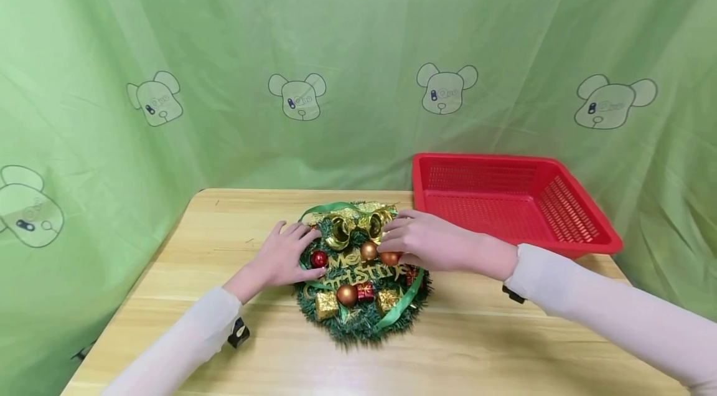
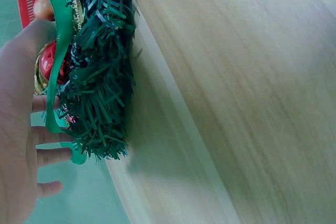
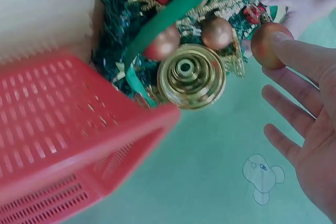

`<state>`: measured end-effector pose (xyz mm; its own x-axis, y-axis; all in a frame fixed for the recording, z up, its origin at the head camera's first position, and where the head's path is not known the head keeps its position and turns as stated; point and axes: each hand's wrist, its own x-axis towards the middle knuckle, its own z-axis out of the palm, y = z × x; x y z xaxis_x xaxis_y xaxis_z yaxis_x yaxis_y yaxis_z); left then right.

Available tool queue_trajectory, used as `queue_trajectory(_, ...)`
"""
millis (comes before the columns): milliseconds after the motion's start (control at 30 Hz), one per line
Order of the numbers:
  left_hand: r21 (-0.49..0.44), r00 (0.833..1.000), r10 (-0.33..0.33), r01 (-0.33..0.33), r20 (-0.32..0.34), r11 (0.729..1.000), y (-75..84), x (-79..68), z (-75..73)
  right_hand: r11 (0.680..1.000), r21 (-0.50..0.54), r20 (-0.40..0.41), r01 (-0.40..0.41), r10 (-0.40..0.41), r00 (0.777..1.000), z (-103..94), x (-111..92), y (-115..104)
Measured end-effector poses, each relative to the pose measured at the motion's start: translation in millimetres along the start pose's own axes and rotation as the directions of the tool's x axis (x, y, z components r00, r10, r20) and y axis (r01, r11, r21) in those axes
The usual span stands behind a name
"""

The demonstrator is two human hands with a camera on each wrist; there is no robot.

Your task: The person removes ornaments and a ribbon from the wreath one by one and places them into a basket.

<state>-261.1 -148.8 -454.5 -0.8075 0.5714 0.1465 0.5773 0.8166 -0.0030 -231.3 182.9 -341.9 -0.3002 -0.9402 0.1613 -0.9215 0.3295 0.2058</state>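
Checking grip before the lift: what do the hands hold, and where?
Neither hand grips: the left hand and right hand rest with straight fingers on the wreath's left and right edges.

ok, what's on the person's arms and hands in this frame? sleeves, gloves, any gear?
Both arms wear long, close-fitting pale cream sleeves ending at the wrists. The left hand and right hand are bare: no gloves, no rings visible on the fingers. A small black device, probably the wrist camera mount, sits under each wrist, the left and the right.

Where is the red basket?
In the head view, the red basket sits at the table's far right corner, just behind the right hand and the Christmas wreath.
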Motion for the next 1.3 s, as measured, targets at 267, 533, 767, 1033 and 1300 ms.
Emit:
queue_trajectory(267, 0.001, 1.0, 0.004, -0.004, -0.007, 1.0, 0.0, -0.3, -0.1, 1.0, -0.022, 0.001, -0.004, 0.004, 1.0, -22.8, 2, 5)
queue_trajectory(533, 0.0, 1.0, 0.009, -0.009, -0.013, 1.0, -0.5, 0.3, 0.2, 0.997, -0.081, -0.021, -0.008, 0.006, 1.0, -37.4, 1, 13)
queue_trajectory(767, 0.007, 1.0, 0.003, -0.003, -0.013, 1.0, -1.2, 0.9, 1.3, 0.995, -0.093, -0.008, -0.029, 0.029, 1.0, -42.5, -3, 17)
queue_trajectory(1033, 0.01, 1.0, 0.0, 0.0, -0.016, 1.0, -1.4, 2.0, 0.2, 0.993, -0.1, 0.003, -0.067, 0.067, 0.998, -45.5, -9, 19)
queue_trajectory(1300, 0.003, 1.0, 0.006, -0.006, -0.016, 1.0, 0.1, 1.8, -0.3, 0.99, -0.092, -0.032, -0.106, 0.103, 0.994, -47.8, -20, 36)
